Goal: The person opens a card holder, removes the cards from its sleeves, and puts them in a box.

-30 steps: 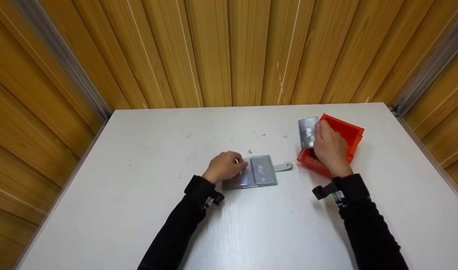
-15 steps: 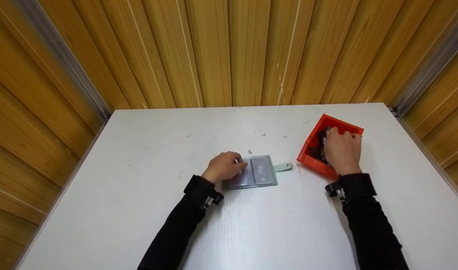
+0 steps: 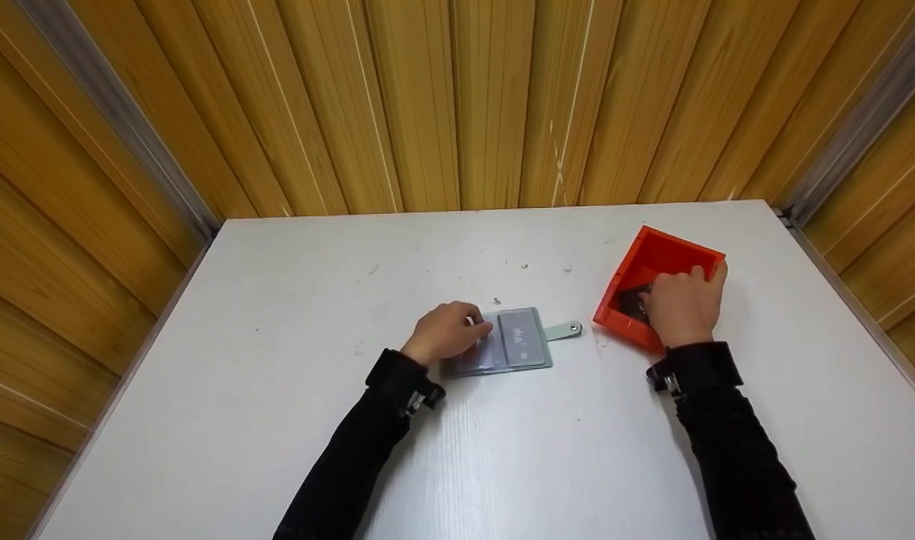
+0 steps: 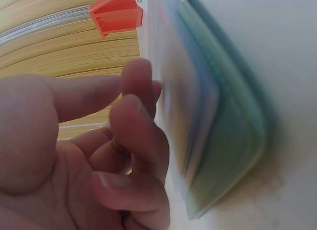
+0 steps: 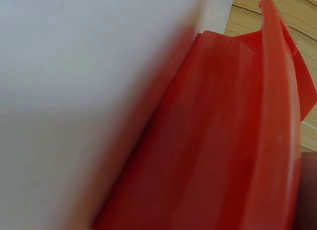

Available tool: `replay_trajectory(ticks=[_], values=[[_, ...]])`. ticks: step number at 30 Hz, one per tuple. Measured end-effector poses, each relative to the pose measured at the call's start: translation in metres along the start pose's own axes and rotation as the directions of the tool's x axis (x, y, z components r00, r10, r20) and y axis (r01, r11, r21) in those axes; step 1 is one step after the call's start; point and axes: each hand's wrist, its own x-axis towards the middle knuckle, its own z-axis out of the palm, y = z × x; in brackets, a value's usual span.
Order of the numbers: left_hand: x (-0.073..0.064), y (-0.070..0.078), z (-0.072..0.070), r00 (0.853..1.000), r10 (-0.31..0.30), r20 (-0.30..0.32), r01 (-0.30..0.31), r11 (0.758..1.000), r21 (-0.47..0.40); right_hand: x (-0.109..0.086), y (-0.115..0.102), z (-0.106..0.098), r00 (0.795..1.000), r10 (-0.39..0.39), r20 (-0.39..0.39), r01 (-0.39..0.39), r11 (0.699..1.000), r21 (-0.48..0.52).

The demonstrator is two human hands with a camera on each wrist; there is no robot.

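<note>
Resting on the white desk (image 3: 502, 450), the left hand (image 3: 446, 332) lies over the left half of an open grey-green card holder (image 3: 514, 341), its fingers (image 4: 141, 141) loosely curled against the clear sleeves; the left wrist view shows them touching the sleeve edges without plainly gripping anything. The card holder lies flat near the middle of the desk, a card marked "Vip" showing in its right-hand sleeve, and a small strap with a metal snap (image 3: 564, 329) sticks out toward the right. The right hand (image 3: 679, 304) is well apart from it, dipped into a tilted orange bin (image 3: 656, 255) near the desk's right edge, fingers bent down inside over dark cards (image 3: 628, 302) lying in the bin; whether they have hold of one cannot be told, since the hand hides them. The right wrist view shows only the bin's orange wall (image 5: 237, 141) close up beside the desk surface. Yellow wood panelling (image 3: 457, 97) stands behind the desk.
</note>
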Motion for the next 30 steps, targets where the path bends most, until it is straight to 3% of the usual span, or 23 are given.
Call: replay_trajectory(ticks=[6, 9, 12, 15, 17, 19, 22, 24, 26, 30], values=[[0.001, 0.000, 0.000, 1.000, 0.002, 0.001, -0.002, 1.000, -0.003, 0.003, 0.000, 0.001, 1.000, 0.027, 0.000, -0.027, 1.000, -0.007], [0.001, -0.001, 0.000, 1.000, 0.006, -0.001, -0.006, 1.000, -0.001, 0.003, 0.000, -0.001, 0.998, 0.039, -0.050, -0.036, 0.998, 0.058], [0.001, -0.001, -0.001, 1.000, 0.008, -0.003, -0.008, 1.000, 0.002, 0.002, -0.002, -0.005, 0.986, 0.060, -0.157, -0.032, 0.984, 0.175], [0.001, 0.000, -0.002, 1.000, 0.003, -0.003, -0.003, 1.000, 0.004, 0.002, -0.014, -0.013, 0.954, 0.065, -0.293, 0.039, 0.941, 0.335], [0.001, 0.001, -0.002, 1.000, -0.001, -0.002, 0.001, 1.000, 0.005, 0.001, -0.027, -0.016, 0.931, 0.024, -0.364, 0.147, 0.888, 0.436], [0.001, 0.001, -0.002, 1.000, -0.005, 0.005, 0.004, 1.000, 0.013, -0.003, -0.045, -0.017, 0.921, -0.080, -0.381, 0.280, 0.816, 0.505], [0.001, 0.002, -0.001, 1.000, -0.004, 0.023, 0.003, 1.000, 0.030, -0.012, -0.070, -0.013, 0.909, -0.313, -0.275, 0.416, 0.713, 0.564], [0.000, 0.003, 0.001, 0.999, -0.002, 0.036, 0.001, 0.999, 0.042, -0.017, -0.083, -0.008, 0.885, -0.446, -0.132, 0.434, 0.689, 0.581], [0.000, 0.003, 0.002, 0.999, -0.004, 0.046, 0.002, 0.999, 0.050, -0.022, -0.090, -0.003, 0.853, -0.521, 0.014, 0.421, 0.704, 0.572], [-0.001, 0.005, 0.002, 0.998, -0.012, 0.054, 0.009, 0.998, 0.065, -0.026, -0.091, 0.005, 0.813, -0.544, 0.205, 0.378, 0.762, 0.526]])
